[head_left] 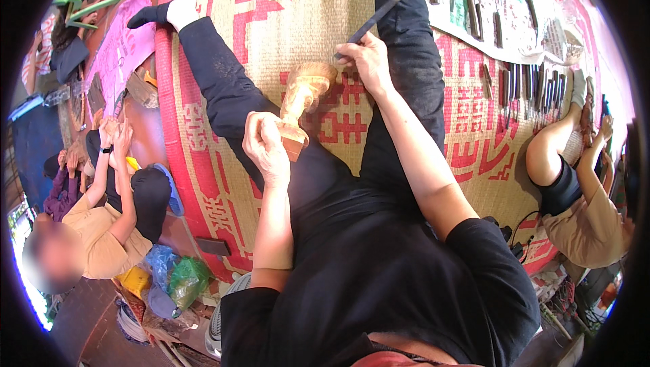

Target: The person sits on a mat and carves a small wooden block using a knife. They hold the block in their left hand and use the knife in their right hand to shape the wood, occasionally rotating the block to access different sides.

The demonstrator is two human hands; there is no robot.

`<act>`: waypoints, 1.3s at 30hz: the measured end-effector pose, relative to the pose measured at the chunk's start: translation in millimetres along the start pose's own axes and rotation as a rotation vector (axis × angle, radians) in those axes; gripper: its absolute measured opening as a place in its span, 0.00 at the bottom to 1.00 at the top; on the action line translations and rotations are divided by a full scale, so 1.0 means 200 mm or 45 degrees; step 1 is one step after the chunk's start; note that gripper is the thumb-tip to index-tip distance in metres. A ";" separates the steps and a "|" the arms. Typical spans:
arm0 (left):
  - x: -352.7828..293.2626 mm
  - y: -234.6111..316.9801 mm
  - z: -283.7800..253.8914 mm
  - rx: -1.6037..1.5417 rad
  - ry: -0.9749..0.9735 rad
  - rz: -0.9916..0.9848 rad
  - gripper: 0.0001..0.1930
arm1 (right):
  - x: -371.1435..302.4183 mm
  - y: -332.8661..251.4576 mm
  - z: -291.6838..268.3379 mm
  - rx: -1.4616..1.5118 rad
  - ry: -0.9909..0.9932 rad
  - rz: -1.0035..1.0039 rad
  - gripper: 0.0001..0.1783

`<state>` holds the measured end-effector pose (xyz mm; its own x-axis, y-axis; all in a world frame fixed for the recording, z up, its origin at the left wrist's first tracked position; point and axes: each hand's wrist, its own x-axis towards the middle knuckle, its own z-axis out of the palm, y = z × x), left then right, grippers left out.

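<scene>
Between my legs, my left hand [266, 147] is closed round the lower part of a carved wooden figure [301, 96]. The carving is pale brown, with a square base [292, 142] by my fingers and a broad rounded end pointing away from me. My right hand [369, 61] pinches a slim dark bar-shaped tool [371, 25]. One end of this tool slants up and away to the right, over my trouser leg. Its lower end is close to the carving's rounded end; whether they touch, I cannot tell.
A red and straw-coloured woven mat [230, 62] lies under me. Many dark-handled tools [474, 11] rest on a cloth at the far right, with another row of tools [535, 89] nearer. People sit left [108, 225] and right [582, 198]. Plastic bags [186, 279] lie near left.
</scene>
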<state>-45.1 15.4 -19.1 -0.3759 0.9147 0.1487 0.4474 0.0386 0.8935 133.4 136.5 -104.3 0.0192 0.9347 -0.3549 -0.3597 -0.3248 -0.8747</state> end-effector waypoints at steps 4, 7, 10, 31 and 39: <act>0.01 -0.03 -0.02 -0.053 0.073 -0.187 0.11 | -0.02 0.01 0.00 0.002 -0.140 0.061 0.05; 0.00 -0.05 -0.03 -0.126 0.118 -0.263 0.12 | -0.06 0.01 0.04 -0.046 -0.281 0.101 0.07; 0.00 -0.04 -0.02 -0.130 0.126 -0.265 0.12 | -0.02 0.09 0.06 -0.009 -0.212 0.048 0.07; 0.01 -0.02 -0.01 -0.223 0.173 -0.361 0.12 | 0.00 0.06 0.04 0.124 -0.082 0.159 0.07; 0.01 -0.01 -0.01 -0.154 0.132 -0.316 0.13 | -0.02 0.10 0.10 0.065 -0.149 0.183 0.07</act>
<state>-48.0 16.3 -20.3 -0.5452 0.8372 -0.0436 0.2340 0.2019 0.9510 108.4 130.0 -113.9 -0.1434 0.8908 -0.4312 -0.3982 -0.4508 -0.7989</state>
